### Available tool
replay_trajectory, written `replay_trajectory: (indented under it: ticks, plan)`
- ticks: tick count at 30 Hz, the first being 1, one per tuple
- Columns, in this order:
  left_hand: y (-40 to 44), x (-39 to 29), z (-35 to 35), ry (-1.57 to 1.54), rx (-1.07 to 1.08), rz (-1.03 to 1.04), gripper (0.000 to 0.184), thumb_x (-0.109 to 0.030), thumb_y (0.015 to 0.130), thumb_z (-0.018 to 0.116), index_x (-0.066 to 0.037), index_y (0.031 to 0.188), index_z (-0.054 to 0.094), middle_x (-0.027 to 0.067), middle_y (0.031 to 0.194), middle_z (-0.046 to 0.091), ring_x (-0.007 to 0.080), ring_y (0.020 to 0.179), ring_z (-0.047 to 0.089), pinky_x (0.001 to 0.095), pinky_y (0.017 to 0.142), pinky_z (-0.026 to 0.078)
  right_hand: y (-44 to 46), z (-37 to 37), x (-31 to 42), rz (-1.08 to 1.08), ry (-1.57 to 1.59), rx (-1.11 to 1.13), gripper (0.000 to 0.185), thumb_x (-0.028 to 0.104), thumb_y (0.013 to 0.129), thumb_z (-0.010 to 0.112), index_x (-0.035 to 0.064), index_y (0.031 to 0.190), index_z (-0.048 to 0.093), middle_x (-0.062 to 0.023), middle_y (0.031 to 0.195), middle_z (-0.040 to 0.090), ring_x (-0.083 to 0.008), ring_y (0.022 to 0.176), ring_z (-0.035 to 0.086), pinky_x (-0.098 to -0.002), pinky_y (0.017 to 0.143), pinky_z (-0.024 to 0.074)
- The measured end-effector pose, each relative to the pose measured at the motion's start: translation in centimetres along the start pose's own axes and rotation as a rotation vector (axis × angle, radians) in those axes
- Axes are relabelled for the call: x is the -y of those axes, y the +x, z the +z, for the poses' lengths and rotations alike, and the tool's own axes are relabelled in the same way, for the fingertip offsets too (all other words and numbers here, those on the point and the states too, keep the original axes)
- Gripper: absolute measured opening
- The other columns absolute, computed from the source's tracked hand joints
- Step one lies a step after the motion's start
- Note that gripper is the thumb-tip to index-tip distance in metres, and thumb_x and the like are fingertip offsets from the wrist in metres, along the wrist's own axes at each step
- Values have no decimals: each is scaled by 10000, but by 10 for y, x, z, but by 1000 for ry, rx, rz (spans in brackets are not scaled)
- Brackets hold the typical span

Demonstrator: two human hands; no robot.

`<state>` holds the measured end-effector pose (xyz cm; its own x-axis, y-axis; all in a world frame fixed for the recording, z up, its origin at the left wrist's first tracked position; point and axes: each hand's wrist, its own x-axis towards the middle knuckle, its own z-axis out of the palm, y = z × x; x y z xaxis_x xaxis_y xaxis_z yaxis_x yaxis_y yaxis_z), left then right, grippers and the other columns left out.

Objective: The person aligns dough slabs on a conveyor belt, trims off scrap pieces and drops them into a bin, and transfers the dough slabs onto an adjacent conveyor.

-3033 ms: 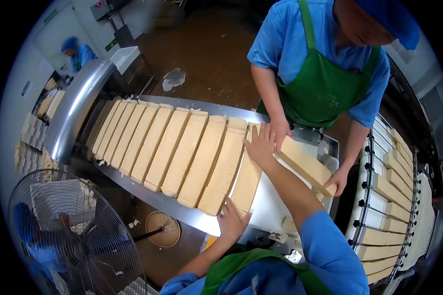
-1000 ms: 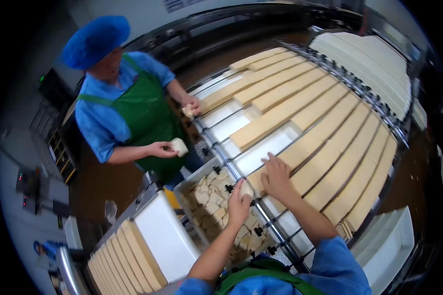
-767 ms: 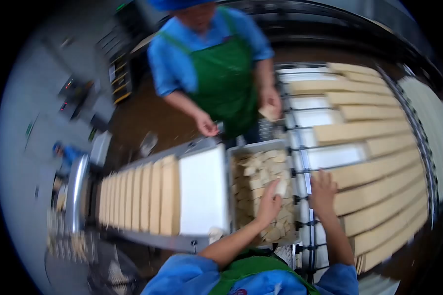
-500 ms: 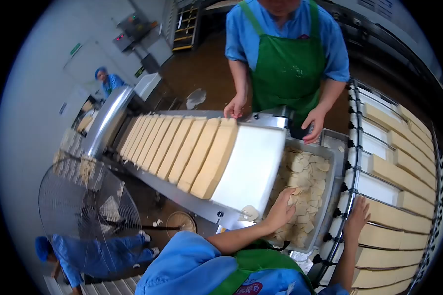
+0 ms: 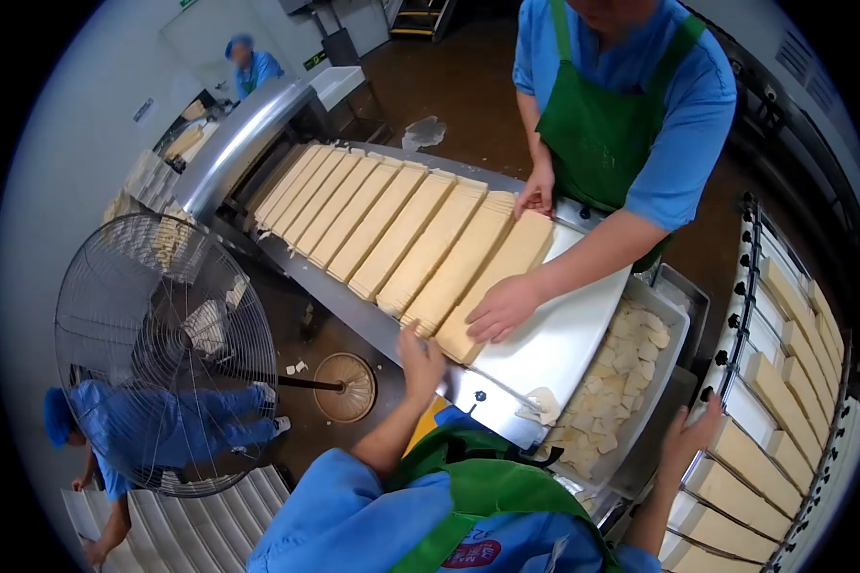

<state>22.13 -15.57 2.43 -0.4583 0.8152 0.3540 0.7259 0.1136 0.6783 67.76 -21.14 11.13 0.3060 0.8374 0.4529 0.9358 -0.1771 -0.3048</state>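
Long stacks of pale dough sheets (image 5: 430,229) lie side by side across a white conveyor belt (image 5: 569,329). My left hand (image 5: 422,365) is at the near ends of the last stacks, fingers apart; whether the fingertips touch the dough is hard to tell. Beside the right-hand conveyor (image 5: 736,382) is my right hand (image 5: 690,437), fingers spread and nothing in them, close to its dough strips (image 5: 745,463). A co-worker facing me has one hand (image 5: 505,307) flat on the endmost stack (image 5: 516,277) and the other hand (image 5: 537,189) at its far end.
Below the belt's end stands a grey bin (image 5: 667,358) of dough scraps (image 5: 607,392). A few scraps (image 5: 542,406) cling to the belt's corner. To the left are a large caged fan (image 5: 167,353) and a bending person (image 5: 162,430). Another person (image 5: 251,67) stands farther back.
My left hand has left the scrap bin for the stacks' near ends. The stacks have advanced towards the belt's end. The co-worker has leaned in and laid a hand on the endmost stack.
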Motion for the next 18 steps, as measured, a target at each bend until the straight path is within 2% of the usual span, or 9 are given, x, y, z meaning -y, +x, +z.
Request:
replay_trajectory:
  ticks: [1, 3, 7, 9, 12, 13, 14, 16, 18]
  plan:
    - [8, 19, -2, 1, -1, -12, 393, -53, 826, 545, 31, 1202, 471, 237, 1172, 498, 353, 1079, 491, 394, 924, 405, 2, 2, 33, -74, 35, 20, 536, 59, 816, 555, -20, 1327, 413, -209, 1375, 422, -383, 1320, 330, -472, 1082, 254]
    - [19, 54, 0, 6, 75, -224, 392, -54, 817, 543, 33, 1193, 473, 252, 1180, 495, 375, 1080, 483, 413, 929, 399, -2, 10, 88, -178, 136, 74, 527, 23, 789, 562, -37, 1298, 438, -210, 1337, 458, -378, 1290, 368, -448, 1080, 260]
    - [35, 88, 10, -17, 226, -194, 394, -57, 814, 550, 40, 1187, 473, 243, 1154, 500, 375, 1046, 490, 415, 911, 403, -6, 29, 188, -317, 380, 258, 525, 26, 736, 595, -8, 1245, 472, -194, 1287, 485, -392, 1249, 399, -474, 1053, 265]
    - [37, 89, 18, -117, 287, -49, 415, -66, 815, 555, 55, 1201, 465, 261, 1126, 495, 385, 1012, 490, 415, 903, 405, 1, 36, 233, -431, 436, 318, 493, 48, 735, 606, 5, 1213, 493, -184, 1268, 500, -387, 1228, 414, -478, 1022, 285]
    - [44, 57, 12, -172, 369, -156, 446, -74, 818, 562, 69, 1224, 446, 286, 1107, 478, 388, 985, 487, 401, 895, 407, 15, 60, 282, -591, 465, 386, 429, 78, 753, 596, 37, 1176, 536, -174, 1244, 519, -380, 1209, 425, -482, 993, 297]
    - [45, 50, 10, -172, 420, -158, 529, -136, 834, 596, 92, 1265, 391, 325, 1160, 427, 433, 1029, 482, 416, 915, 414, 20, 74, 295, -604, 465, 388, 444, 80, 755, 596, 39, 1192, 528, -181, 1270, 497, -381, 1225, 406, -492, 997, 292]
    - [46, 43, 8, -181, 426, -153, 529, -136, 834, 596, 92, 1265, 391, 325, 1160, 427, 433, 1029, 482, 416, 915, 414, 25, 91, 307, -615, 467, 387, 459, 82, 758, 596, 42, 1208, 520, -187, 1297, 474, -383, 1242, 387, -503, 1000, 286]
    - [49, 32, 3, -125, 531, -168, 658, -223, 839, 634, 103, 1311, 310, 341, 1233, 365, 485, 1082, 473, 450, 926, 431, 36, 127, 330, -575, 364, 384, 494, 106, 761, 607, 35, 1238, 502, -194, 1331, 437, -380, 1265, 358, -511, 1010, 281]
    - [54, 28, 4, -52, 664, -169, 853, -332, 811, 672, 111, 1353, 184, 365, 1272, 323, 518, 1088, 483, 482, 893, 465, 51, 168, 348, -521, 256, 373, 531, 129, 764, 619, 29, 1269, 484, -201, 1366, 400, -378, 1288, 329, -519, 1019, 275]
